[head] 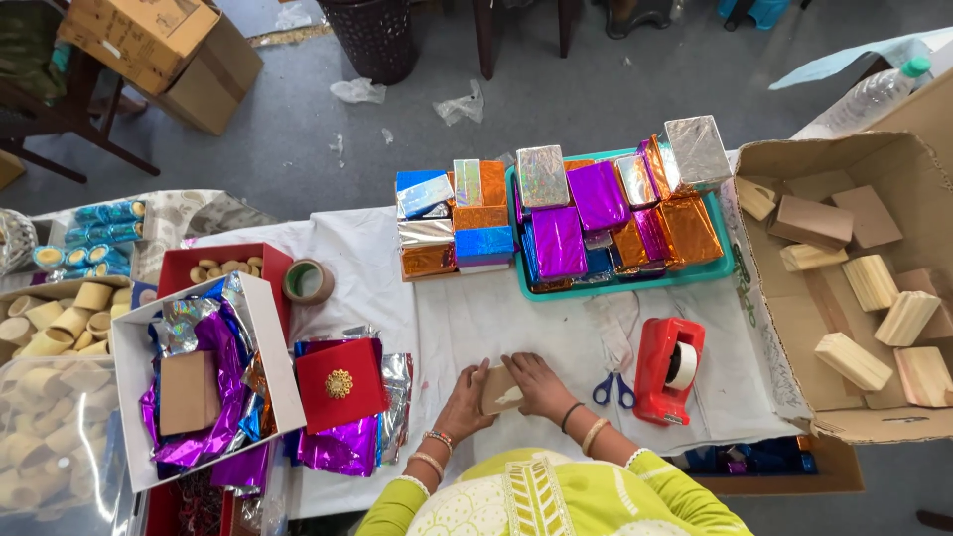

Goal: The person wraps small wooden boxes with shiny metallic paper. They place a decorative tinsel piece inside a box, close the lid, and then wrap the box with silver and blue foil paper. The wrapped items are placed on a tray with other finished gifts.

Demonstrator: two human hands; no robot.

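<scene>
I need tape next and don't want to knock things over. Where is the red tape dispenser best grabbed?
Grip the red tape dispenser across its tall body, coming from above with the right hand. It stands upright; scissors lie close on its left.

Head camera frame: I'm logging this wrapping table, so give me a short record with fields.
left hand: left hand rests on the small wooden block
right hand: right hand lies over the same block
surface: white tablecloth
right of hands: blue scissors, red tape dispenser
behind: teal tray of foil-wrapped blocks
far right: cardboard box of bare wooden blocks
</scene>
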